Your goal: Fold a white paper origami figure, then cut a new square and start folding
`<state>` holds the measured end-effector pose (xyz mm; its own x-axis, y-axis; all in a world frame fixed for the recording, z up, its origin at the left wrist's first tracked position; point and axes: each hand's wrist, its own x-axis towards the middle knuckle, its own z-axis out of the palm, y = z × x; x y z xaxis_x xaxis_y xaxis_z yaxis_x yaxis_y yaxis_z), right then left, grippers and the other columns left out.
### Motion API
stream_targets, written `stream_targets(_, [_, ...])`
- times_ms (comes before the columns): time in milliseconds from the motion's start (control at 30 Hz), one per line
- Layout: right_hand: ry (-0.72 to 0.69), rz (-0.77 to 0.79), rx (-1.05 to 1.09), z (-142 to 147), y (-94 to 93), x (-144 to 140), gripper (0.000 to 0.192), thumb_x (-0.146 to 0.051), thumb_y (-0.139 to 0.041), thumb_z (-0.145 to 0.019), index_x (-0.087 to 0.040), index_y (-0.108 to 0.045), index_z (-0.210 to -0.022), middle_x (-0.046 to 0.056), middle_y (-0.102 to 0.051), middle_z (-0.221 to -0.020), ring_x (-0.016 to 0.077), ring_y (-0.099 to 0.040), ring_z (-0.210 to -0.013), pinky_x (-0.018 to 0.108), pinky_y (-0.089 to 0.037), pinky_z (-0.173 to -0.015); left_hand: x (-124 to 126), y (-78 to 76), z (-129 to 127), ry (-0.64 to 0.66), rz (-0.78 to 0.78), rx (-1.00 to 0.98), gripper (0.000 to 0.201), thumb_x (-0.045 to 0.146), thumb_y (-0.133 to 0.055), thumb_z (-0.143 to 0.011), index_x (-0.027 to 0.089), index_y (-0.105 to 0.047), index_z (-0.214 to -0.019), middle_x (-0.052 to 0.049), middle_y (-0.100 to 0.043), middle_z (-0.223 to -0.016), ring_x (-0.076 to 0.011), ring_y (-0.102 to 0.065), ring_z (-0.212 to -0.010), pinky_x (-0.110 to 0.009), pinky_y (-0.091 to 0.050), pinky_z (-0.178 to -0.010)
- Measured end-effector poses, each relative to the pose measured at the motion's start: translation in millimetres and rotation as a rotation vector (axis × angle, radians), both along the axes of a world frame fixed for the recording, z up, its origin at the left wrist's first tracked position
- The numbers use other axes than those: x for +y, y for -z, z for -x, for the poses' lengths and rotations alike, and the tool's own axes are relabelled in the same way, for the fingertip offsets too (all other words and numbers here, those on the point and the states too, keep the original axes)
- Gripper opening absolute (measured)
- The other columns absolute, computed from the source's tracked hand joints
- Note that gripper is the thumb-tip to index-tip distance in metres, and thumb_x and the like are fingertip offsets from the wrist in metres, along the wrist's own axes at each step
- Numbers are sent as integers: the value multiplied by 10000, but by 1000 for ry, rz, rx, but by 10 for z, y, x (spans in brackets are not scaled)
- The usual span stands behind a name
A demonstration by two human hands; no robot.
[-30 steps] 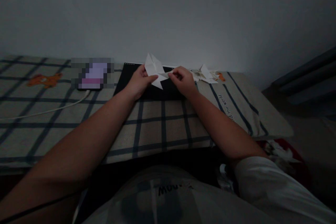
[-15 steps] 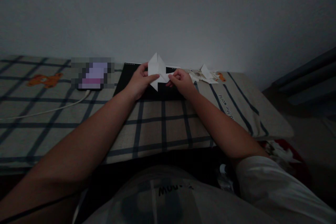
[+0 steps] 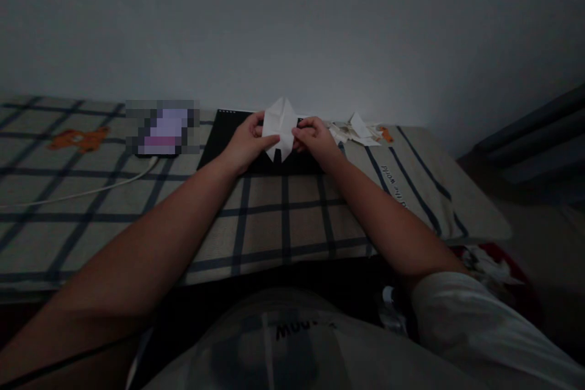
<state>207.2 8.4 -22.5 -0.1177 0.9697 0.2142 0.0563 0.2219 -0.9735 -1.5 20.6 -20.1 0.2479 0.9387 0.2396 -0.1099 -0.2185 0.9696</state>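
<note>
I held the folded white paper (image 3: pixel 280 128) between both hands, lifted just above the black pad (image 3: pixel 223 134) that lay against the far edge of the checked bedspread (image 3: pixel 274 219). My left hand (image 3: pixel 247 143) was closed on the paper's left side, thumb across the front and fingers behind. My right hand (image 3: pixel 314 139) pinched its right side, thumb and forefinger pressed together on the flap.

Half a second before, the paper had stood taller on the left with a narrow strip reaching out to my right fingers; by this moment that strip was gone from sight and the piece read as one compact kite-like shape, a point at the top and a point at the bottom. My hands had come closer together, nearly touching across the paper.

The scraps of paper (image 3: pixel 354 129) lay unmoved near the far edge to the right of the pad, and the phone (image 3: pixel 162 128) with its white cable (image 3: pixel 82 193) lay where it had been, left of the pad.
</note>
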Motion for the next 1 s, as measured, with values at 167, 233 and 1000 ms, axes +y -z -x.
stream_targets(167, [-101,-5,-75,-46,-30,-27,475,-631,-851,-800,-246,-579,-856,-46,-660,-683,122,-616,-646,266,-538,-664,-34,-26,-10,29,4,50,594,261,-854,-653,167,-657,-1206,-69,-796,-1024,-243,-765,-901,-364,-621,-824])
stream_targets(233, [-110,-28,-106,-54,-45,-39,481,-646,-840,-796,-242,-583,-828,-44,-656,-690,125,-605,-659,276,-537,-683,-30,-29,-15,8,-1,34,547,258,-837,-661,170,-666,-1173,-75,-804,-1065,-250,-770,-958,-381,-625,-877])
stream_targets(1000, [-160,-70,-137,-64,-61,-77,502,-677,-846,-768,-227,-671,-906,-1,-693,-827,170,-620,-780,312,-528,-706,-65,-62,2,5,63,-17,504,234,-889,-692,184,-692,-1153,-49,-819,-1000,-213,-766,-873,-350,-632,-815])
